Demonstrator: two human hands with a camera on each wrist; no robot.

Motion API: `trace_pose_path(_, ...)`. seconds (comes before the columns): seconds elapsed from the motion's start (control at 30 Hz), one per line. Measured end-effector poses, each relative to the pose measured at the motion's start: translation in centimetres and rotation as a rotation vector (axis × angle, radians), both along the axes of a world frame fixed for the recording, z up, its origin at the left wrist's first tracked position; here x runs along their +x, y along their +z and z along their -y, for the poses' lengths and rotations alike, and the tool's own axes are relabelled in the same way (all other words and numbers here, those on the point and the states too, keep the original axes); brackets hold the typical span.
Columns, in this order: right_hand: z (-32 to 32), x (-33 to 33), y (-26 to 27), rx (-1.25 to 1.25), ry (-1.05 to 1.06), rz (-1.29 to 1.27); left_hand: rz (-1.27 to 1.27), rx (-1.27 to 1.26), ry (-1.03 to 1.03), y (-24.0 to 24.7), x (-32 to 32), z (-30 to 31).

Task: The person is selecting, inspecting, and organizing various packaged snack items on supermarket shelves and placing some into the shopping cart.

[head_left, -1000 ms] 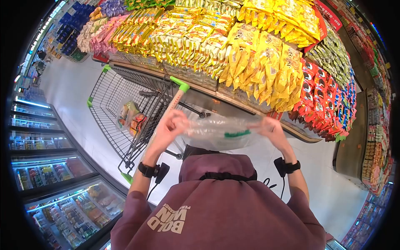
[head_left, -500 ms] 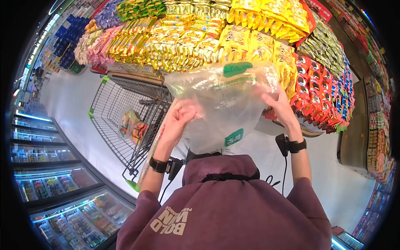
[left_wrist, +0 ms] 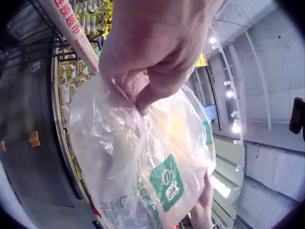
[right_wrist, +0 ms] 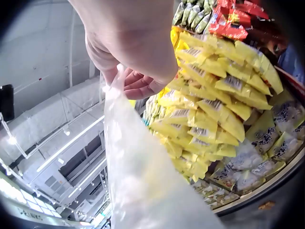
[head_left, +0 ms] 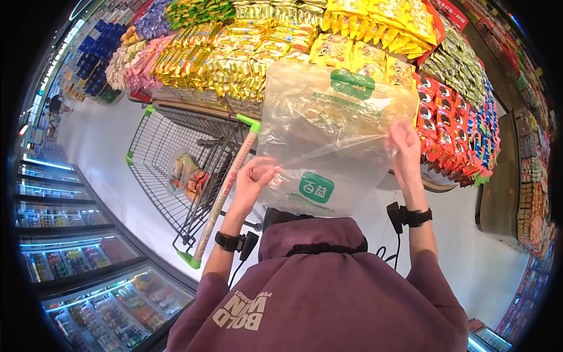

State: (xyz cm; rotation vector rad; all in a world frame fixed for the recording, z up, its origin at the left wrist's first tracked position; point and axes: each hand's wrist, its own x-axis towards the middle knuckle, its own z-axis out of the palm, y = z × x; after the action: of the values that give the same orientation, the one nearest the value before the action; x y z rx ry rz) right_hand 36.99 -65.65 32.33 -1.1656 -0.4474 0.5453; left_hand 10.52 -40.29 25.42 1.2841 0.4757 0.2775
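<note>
A translucent plastic bag [head_left: 340, 158] with green print is spread between my two hands in front of my body. My left hand [head_left: 256, 182] pinches its left edge between thumb and fingers; the left wrist view has that hand [left_wrist: 159, 52] close up, the bag [left_wrist: 114, 138] bunching at its fingertips. On the other side, my right hand [head_left: 406, 152] grips the right edge. In the right wrist view, the thumb and fingertips of this hand [right_wrist: 136, 52] pinch the bag [right_wrist: 138, 167], which hangs below them. The bag looks flat, and its upper part overlaps the snack display.
A shopping cart [head_left: 155, 144] with a few bagged items [head_left: 187, 176] stands at the left, its handle [head_left: 226, 188] close beside my left forearm. Ahead rises a display of packaged snacks [head_left: 258, 47]. Glass-topped freezers [head_left: 117, 308] line the lower left, and shelves [head_left: 531, 193] the far right.
The bag, first gathered low between my hands, swung up and is now spread flatter. My left hand moved slightly right and down over the last half second, uncovering the cart handle.
</note>
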Motion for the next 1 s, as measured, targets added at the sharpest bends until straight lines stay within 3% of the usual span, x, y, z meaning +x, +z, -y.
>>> trace_pose_path(0.03, 0.4, 0.4, -0.2, 0.059, -0.049, -0.033, 0.016, -0.036, 0.036, 0.4, -0.3, -0.1)
trace_pose_path(0.13, 1.2, -1.2, 0.3, 0.119, 0.219, -0.154, 0.05, -0.117, 0.099, 0.7, -0.6, 0.2)
trace_pose_path(0.27, 0.1, -3.3, -0.4, -0.46, 0.378, 0.119, 0.067, -0.075, -0.02, 0.3, -0.3, 0.6)
trace_pose_path(0.3, -0.2, -3.1, -1.0, -0.514, 0.375, 0.168, 0.063, -0.038, -0.073, 0.7, 0.1, 0.6)
trace_pose_path(0.4, -0.9, -2.9, -1.3, -0.425, 0.453, 0.137, 0.103, -0.295, -0.031, 2.6, 1.0, 0.7)
trace_pose_path(0.5, -2.2, -4.7, 1.2, -0.4, 0.352, 0.128, -0.021, -0.126, -0.035, 3.7, 1.8, 0.6)
trace_pose_path(0.6, -2.2, -3.9, 0.7, -0.594, 0.422, 0.368, 0.101, -0.083, 0.064, 4.2, 2.2, 0.2)
trace_pose_path(0.7, -0.8, -3.3, 0.5, -0.313, 0.322, 0.073, 0.206, -0.007, 0.204, 6.1, 0.8, -0.1)
trace_pose_path(0.83, 1.0, -4.2, 3.0, -0.194, 0.205, 0.107, 0.248, 0.206, 0.34, 10.1, -0.5, 1.3)
trace_pose_path(0.93, 1.1, -5.7, 5.5, -0.167, 0.139, 0.207, 0.279, 0.526, 0.368, 12.8, -0.6, 1.7)
trace_pose_path(1.0, 1.1, -6.1, 7.0, -0.117, -0.011, 0.291, 0.232, 0.713, 0.233, 13.2, -1.2, 0.5)
